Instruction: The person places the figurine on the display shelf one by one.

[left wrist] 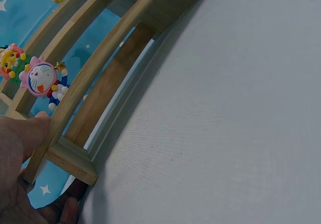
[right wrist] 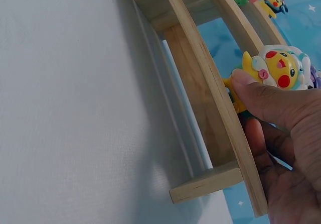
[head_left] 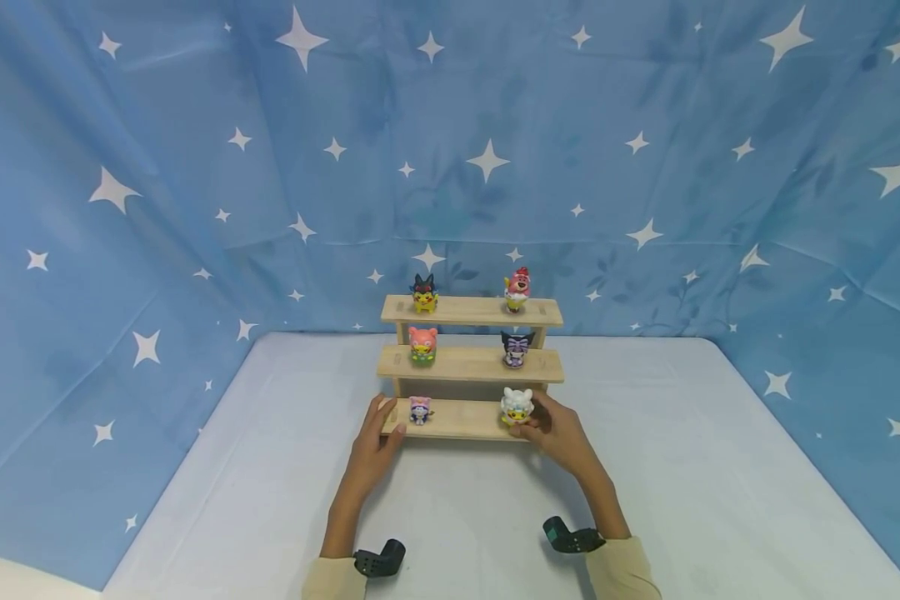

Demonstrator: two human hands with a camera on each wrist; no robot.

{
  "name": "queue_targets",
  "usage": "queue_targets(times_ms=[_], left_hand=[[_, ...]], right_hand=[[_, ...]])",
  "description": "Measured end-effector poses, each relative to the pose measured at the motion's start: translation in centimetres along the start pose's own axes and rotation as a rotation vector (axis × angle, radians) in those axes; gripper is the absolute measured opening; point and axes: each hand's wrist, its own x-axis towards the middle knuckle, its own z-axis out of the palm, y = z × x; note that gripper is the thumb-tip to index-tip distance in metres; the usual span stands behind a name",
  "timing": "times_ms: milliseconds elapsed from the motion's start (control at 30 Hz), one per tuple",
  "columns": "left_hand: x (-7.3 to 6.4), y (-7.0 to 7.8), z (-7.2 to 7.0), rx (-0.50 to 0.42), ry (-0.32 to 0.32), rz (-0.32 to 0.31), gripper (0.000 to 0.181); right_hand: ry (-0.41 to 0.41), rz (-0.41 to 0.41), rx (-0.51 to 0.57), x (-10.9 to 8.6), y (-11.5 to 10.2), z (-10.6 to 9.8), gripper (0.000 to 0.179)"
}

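Observation:
A three-step wooden display stand [head_left: 465, 418] stands on the white table. My left hand [head_left: 371, 450] holds the left end of its lowest shelf, thumb on top; in the left wrist view fingers show below the shelf. Near that thumb stands a small blue-and-white cat figurine in a pink hood [left wrist: 42, 78]. At the shelf's right end my right hand [head_left: 566, 435] pinches a yellow figurine in a white fluffy hood [head_left: 517, 403]. The right wrist view shows the thumb [right wrist: 246, 83] against its front, just above the shelf edge; the fingers behind it are partly hidden.
On the middle shelf stand a pink-hooded figurine [head_left: 423, 344] and a black-and-purple one [head_left: 516, 350]. The top shelf holds a yellow figurine with dark ears [head_left: 423, 294] and a pink bear figurine [head_left: 517, 292]. Blue star-patterned cloth [head_left: 450, 167] hangs behind the table.

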Motion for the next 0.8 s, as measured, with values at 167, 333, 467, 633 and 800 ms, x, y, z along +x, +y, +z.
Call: queue_targets(times_ms=[167, 333, 467, 633, 800], left_hand=[[0.1, 0.0, 0.0, -0.013, -0.004, -0.002, 0.054], [0.1, -0.1, 0.1, -0.007, -0.006, 0.001, 0.054], [0.2, 0.1, 0.1, 0.002, -0.006, 0.012, 0.053], [0.1, 0.2, -0.3, 0.007, -0.022, -0.005, 0.056], [-0.4, 0.3, -0.8, 0.06, -0.029, -0.004, 0.056]], right_hand=[[0.008, 0.005, -0.008, 0.0, 0.0, -0.1, 0.052], [0.007, 0.009, -0.01, -0.3, 0.2, -0.2, 0.057], [0.002, 0.024, -0.002, -0.6, 0.3, -0.4, 0.061], [0.012, 0.051, 0.02, -1.2, 0.4, -0.7, 0.062], [0.06, 0.058, 0.057, -2.5, 0.3, -0.9, 0.062]])
